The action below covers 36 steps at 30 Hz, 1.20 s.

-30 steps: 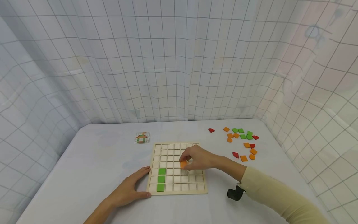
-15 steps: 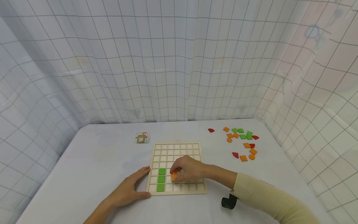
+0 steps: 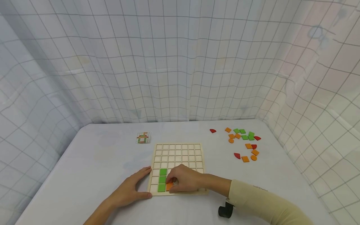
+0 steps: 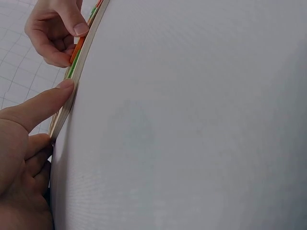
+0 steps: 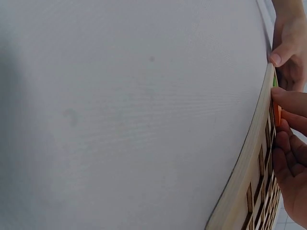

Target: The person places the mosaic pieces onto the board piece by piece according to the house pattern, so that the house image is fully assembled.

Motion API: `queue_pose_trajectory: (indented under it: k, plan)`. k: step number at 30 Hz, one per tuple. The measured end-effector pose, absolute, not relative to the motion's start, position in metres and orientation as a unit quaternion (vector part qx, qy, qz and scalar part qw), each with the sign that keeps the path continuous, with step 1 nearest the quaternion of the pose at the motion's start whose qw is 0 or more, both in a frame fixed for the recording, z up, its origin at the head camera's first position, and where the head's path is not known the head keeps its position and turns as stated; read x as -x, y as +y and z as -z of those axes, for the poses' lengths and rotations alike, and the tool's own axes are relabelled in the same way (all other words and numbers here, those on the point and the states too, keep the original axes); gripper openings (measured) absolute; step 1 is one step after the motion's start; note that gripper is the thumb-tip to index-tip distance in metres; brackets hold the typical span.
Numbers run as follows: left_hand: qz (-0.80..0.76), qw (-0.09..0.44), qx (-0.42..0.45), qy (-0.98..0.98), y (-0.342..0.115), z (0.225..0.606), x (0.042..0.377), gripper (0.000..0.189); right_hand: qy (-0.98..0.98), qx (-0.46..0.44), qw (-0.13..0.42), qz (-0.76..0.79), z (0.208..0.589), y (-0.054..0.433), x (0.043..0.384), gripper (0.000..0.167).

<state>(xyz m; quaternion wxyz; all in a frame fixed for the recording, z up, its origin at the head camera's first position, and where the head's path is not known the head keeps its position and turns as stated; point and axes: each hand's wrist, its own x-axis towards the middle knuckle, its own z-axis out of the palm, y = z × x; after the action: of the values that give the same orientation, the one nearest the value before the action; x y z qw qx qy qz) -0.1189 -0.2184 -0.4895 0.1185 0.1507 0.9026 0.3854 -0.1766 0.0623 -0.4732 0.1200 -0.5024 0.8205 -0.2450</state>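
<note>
A pale wooden grid board lies on the table, with a column of three green square tiles near its lower left. Between thumb and fingertips my right hand pinches an orange square tile, right over the front-row cell beside the lowest green tile. The right wrist view shows the orange tile tilted at the board's surface. My left hand rests along the board's left edge, fingers extended, its thumb at the front left corner. In the left wrist view that thumb touches the board's rim.
Loose orange, green and red tiles are scattered at the back right of the table. Behind the board lies a small pattern card. A black camera mount hangs under my right wrist. Grid-patterned curtains surround the table.
My right hand has moved left and toward the front of the board, carrying the orange tile from the middle cells to the front row. The left hand has stayed put.
</note>
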Motion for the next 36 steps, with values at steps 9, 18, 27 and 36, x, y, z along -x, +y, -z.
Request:
queue_pose_trajectory:
  k: [9,18,27,36]
  plan:
    - [-0.383,0.118,-0.149,0.904,-0.219,0.491,0.119,0.099,0.823,0.496,0.124,0.25,0.474,0.062,0.176,0.028]
    - [-0.387,0.114,-0.153,0.902,-0.219,0.492,0.117,0.099,0.832,0.487,0.124,0.234,0.471,0.063,0.172,0.027]
    - [-0.385,0.117,-0.152,0.903,-0.219,0.489,0.117,0.098,0.833,0.491,0.126,0.221,0.47,0.064,0.172,0.029]
    - [-0.382,0.118,-0.153,0.904,-0.218,0.489,0.119,0.1,0.832,0.48,0.141,0.241,0.458,0.082,0.18,0.031]
